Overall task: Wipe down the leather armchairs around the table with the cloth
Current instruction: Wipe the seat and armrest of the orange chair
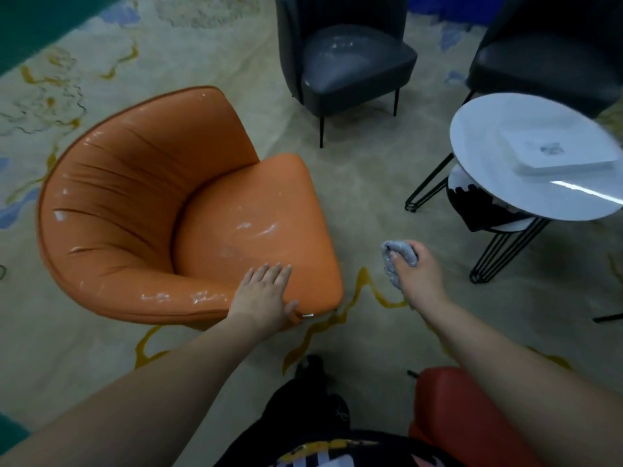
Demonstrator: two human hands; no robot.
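One head cam, wide-angle — looks fwd & down over both arms at floor, chairs, table close below

We count four armchairs around the round white table: one orange armchair well left of it, one dark grey armchair beyond it to the left, one black armchair just behind it, one red armchair on its near side (only a corner shows). Tables: two, counting the lower round table tucked under the white one. One white tray on the white table. One grey cloth, near the table's left. Two hands: left hand, right hand.
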